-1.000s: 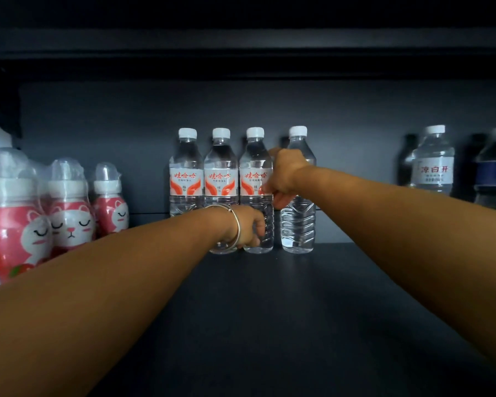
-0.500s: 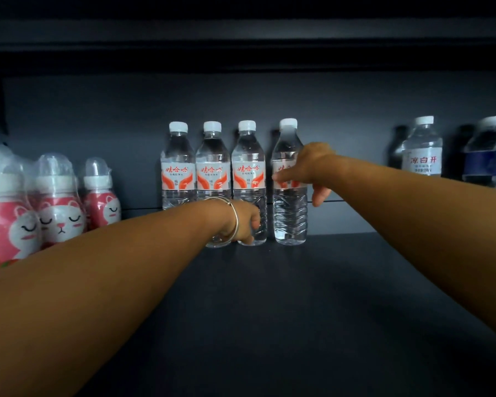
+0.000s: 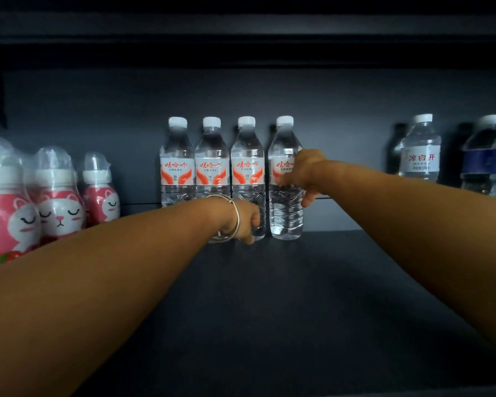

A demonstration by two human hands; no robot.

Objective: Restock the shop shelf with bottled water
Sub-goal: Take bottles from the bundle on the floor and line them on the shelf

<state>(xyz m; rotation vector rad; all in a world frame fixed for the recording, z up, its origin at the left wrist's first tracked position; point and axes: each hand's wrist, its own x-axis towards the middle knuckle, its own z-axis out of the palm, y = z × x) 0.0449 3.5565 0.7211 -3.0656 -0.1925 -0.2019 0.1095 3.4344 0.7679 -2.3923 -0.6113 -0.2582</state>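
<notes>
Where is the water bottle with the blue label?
In the head view, the blue-label bottle stands at the far right of the shelf, against the back wall, just right of the white-label bottle.

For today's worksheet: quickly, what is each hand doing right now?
Left hand: grips the third bottle low down.
Right hand: fingers on the fourth bottle; grip unclear.
</notes>
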